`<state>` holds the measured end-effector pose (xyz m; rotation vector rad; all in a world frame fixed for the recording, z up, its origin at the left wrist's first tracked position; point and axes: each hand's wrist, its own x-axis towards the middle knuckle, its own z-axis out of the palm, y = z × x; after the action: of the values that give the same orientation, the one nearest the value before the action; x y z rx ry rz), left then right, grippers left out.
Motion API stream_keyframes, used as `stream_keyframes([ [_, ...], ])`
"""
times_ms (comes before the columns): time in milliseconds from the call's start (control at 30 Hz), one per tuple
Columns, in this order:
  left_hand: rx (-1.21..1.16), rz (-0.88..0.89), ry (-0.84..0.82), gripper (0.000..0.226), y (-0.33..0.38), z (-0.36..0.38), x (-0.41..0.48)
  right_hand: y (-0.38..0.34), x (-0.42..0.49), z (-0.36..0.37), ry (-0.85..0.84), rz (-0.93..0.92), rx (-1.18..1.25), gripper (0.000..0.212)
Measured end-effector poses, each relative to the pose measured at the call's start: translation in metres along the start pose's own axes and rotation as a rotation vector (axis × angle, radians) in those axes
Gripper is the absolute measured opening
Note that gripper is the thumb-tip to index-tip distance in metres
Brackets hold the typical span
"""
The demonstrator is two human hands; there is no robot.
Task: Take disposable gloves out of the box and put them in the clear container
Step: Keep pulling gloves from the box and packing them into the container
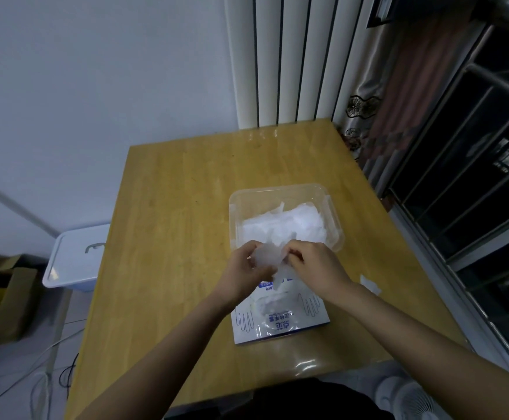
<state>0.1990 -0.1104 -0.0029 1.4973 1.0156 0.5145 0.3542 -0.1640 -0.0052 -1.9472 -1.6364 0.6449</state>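
Both hands, left hand (248, 266) and right hand (314, 265), pinch a glove (270, 260) above the box (280, 319); next, likely drop it into the container (335, 213) beyond the box.

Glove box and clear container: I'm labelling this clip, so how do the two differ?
The glove box is opaque white with blue print; the clear container is see-through. The glove box lies nearer the person, the clear container beyond it. The glove box is flat and low; the clear container has taller walls around a pile of gloves. Both rest on the table.
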Motion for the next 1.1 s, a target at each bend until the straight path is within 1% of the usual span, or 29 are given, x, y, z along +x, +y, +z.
stream_keyframes([
  [67, 0.089, 0.041, 0.052, 0.011, -0.007, -0.002, 0.0, 0.008, 0.001, -0.002, -0.001, 0.044, 0.058, 0.019],
  [133, 0.194, 0.056, 0.099, 0.009, -0.018, -0.004, -0.001, 0.016, 0.0, -0.004, 0.002, 0.071, 0.087, 0.023],
  [233, 0.338, 0.043, 0.167, 0.02, -0.035, -0.003, -0.002, 0.022, -0.002, -0.008, 0.025, 0.108, 0.095, 0.022],
  [300, 0.469, 0.092, 0.152, 0.025, -0.046, -0.003, -0.002, 0.025, -0.002, -0.011, 0.087, 0.129, 0.096, 0.02],
  [333, 0.582, 0.131, 0.098, 0.024, -0.052, -0.002, -0.002, 0.026, -0.002, -0.014, 0.114, 0.139, 0.094, 0.02],
  [400, 0.844, 0.187, -0.082, 0.02, -0.065, -0.002, -0.003, 0.028, -0.001, -0.018, 0.133, 0.157, 0.091, 0.018],
  [500, 1.143, 0.211, -0.356, 0.036, -0.079, 0.004, -0.004, 0.031, -0.001, -0.021, 0.121, 0.179, 0.085, 0.016],
  [533, 1.223, 0.206, -0.408, 0.038, -0.078, 0.007, -0.005, 0.032, -0.002, -0.021, 0.12, 0.183, 0.084, 0.016],
  [600, 1.296, 0.168, -0.453, 0.04, -0.073, 0.008, -0.003, 0.034, -0.002, -0.022, 0.116, 0.196, 0.076, 0.017],
  [667, 1.302, 0.136, -0.479, 0.042, -0.061, 0.006, 0.001, 0.034, 0.0, -0.025, 0.114, 0.198, 0.061, 0.017],
  [733, 1.196, 0.118, -0.422, 0.04, -0.043, 0.001, 0.004, 0.034, 0.003, -0.03, 0.109, 0.179, 0.065, 0.017],
  [767, 1.095, 0.136, -0.344, 0.036, -0.033, -0.002, 0.005, 0.033, 0.005, -0.033, 0.097, 0.167, 0.073, 0.017],
  [833, 0.848, 0.18, -0.116, 0.025, -0.015, -0.008, 0.008, 0.032, 0.009, -0.039, 0.051, 0.153, 0.099, 0.016],
  [867, 0.724, 0.195, -0.002, 0.026, -0.006, -0.011, 0.009, 0.032, 0.012, -0.041, 0.022, 0.147, 0.114, 0.016],
  [900, 0.631, 0.215, 0.091, 0.034, 0.002, -0.014, 0.011, 0.032, 0.014, -0.042, -0.002, 0.141, 0.124, 0.02],
  [933, 0.569, 0.229, 0.139, 0.048, 0.009, -0.017, 0.014, 0.031, 0.018, -0.043, -0.025, 0.132, 0.133, 0.024],
  [967, 0.525, 0.223, 0.145, 0.062, 0.015, -0.019, 0.019, 0.031, 0.021, -0.044, -0.054, 0.123, 0.145, 0.027],
  [1000, 0.497, 0.202, 0.121, 0.072, 0.02, -0.02, 0.024, 0.029, 0.023, -0.045, -0.094, 0.11, 0.165, 0.029],
  [1033, 0.482, 0.183, 0.088, 0.071, 0.024, -0.021, 0.03, 0.027, 0.027, -0.045, -0.144, 0.091, 0.191, 0.03],
  [1067, 0.473, 0.18, 0.051, 0.057, 0.028, -0.019, 0.034, 0.025, 0.03, -0.046, -0.197, 0.074, 0.21, 0.03],
  [1100, 0.46, 0.175, 0.02, 0.033, 0.029, -0.018, 0.038, 0.023, 0.033, -0.046, -0.245, 0.064, 0.212, 0.031],
])
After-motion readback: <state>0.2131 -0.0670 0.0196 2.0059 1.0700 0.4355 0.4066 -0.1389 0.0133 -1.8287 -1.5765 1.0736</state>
